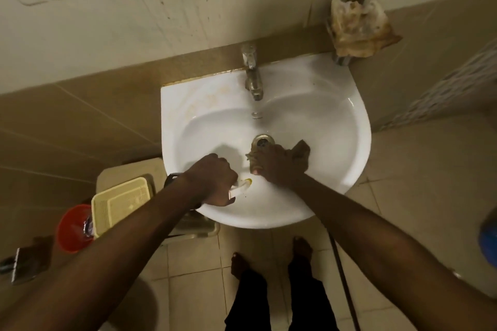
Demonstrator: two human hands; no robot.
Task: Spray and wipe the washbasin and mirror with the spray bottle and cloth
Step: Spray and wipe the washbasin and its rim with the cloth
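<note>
The white washbasin [317, 104] hangs on the tiled wall, with a metal tap [252, 75] at its back and a drain [262, 140] in the bowl. My right hand [279, 164] presses a dark cloth [300, 150] flat against the bowl just in front of the drain. My left hand [212, 178] is closed around the spray bottle [240, 187], of which only the pale trigger head with a yellow nozzle shows, over the basin's front left. No mirror is visible.
A crumpled beige rag [357, 26] lies in a metal holder on the wall at the back right. Left of the basin stand a cream plastic basket [121, 201] and a red bucket [72, 228]. My bare feet [269, 258] are on the tiled floor below.
</note>
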